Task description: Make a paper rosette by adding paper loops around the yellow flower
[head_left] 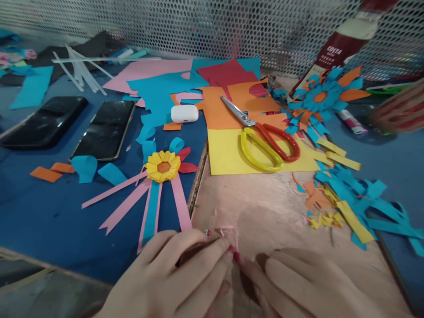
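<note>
Right, fingertips together: left hand [175, 274] and right hand [298, 282] meet at a thin, bent pink strip [228, 227], low on the wooden board [274, 212]; whether they pinch it or merely press down, the blur won't let me tell. It looks feather-light, floppy and easily torn, so a gentle hold near its ends should suit. Outward now: the yellow flower's pink tails [181, 201] crowd the left hand, blue offcuts [376, 189] lie off right, and ahead there's room up to the yellow sheet [225, 154] beneath the scissors [245, 119].
</note>
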The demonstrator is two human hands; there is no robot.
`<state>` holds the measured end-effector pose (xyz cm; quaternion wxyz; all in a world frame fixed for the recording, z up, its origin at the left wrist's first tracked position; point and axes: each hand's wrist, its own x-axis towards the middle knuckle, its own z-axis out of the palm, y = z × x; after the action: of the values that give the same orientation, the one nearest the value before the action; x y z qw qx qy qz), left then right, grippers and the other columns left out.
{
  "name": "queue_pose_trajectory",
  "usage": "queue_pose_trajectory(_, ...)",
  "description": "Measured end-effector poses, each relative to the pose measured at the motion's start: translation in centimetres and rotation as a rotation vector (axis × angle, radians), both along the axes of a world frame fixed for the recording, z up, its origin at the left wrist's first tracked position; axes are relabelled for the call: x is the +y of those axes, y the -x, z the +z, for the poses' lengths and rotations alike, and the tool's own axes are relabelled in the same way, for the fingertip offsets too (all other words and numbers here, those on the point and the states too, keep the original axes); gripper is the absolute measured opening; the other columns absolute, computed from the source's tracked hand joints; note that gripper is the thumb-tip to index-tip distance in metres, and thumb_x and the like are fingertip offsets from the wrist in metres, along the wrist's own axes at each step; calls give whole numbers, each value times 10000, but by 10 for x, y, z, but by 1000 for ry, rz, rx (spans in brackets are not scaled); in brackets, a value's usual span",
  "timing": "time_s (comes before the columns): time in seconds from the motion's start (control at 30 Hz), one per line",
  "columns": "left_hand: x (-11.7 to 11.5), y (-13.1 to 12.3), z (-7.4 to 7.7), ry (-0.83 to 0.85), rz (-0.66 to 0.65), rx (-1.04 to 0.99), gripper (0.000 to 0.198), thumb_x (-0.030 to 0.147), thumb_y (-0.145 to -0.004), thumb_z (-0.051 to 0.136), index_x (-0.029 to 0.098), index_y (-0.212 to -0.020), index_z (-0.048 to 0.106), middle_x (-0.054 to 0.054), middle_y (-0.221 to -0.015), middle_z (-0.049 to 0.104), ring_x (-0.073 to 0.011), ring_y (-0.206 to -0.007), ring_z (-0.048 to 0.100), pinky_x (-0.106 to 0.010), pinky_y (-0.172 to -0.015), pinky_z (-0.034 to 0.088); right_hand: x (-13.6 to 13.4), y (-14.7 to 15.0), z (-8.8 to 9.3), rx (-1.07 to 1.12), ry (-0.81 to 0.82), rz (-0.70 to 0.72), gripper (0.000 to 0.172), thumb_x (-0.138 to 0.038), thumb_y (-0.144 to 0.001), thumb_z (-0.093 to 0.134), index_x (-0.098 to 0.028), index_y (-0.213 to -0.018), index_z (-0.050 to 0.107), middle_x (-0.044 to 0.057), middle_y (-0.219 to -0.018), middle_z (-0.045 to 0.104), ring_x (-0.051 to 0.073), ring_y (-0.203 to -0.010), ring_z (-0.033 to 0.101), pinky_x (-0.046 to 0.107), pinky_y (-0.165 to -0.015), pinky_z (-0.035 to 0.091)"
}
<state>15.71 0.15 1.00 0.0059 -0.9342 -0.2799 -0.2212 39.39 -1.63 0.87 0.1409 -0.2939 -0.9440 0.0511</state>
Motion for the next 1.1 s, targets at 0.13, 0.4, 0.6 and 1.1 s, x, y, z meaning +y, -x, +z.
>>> queue_pose_trajectory(0.13,-1,1,-1,-2,-10,12,287,183,-940,447,188,-1107,680,27,-1210,654,-197,-940,542,-318,-745,460,-2,-3,-2,1,-3,-19,261,-77,-865,412,-176,-954,637,3,-620,570,136,-518,470,303,-430,365)
queue_pose_trajectory(0.4,-5,1,-5,14,12,-3,287,183,-927,460,197,-1115,677,37,-1227,640,-197,-955,527,-316,-767,445,2,-3,10,49,17,-14,245,-109,-880,424,-154,-968,649,5,-626,594,131,-559,531,275,-480,416)
queue_pose_trajectory(0.6,-6,-4,-3,8,76,-30,245,228,-890,541,208,-1090,680,-1,-1117,674,-180,-953,520,-309,-812,427,23,8,24,270,234,-420,240,-152,-890,467,-205,-1050,637,23,-796,646,117,-692,596,231,-599,485)
queue_pose_trajectory(1.1,-4,8,4,-20,-52,-247,235,152,-859,570,147,-1075,663,2,-1086,707,-169,-924,579,-309,-769,460,48,32,42,276,478,-548,136,-244,-844,588,-231,-764,697,1,-725,638,133,-672,551,260,-581,424)
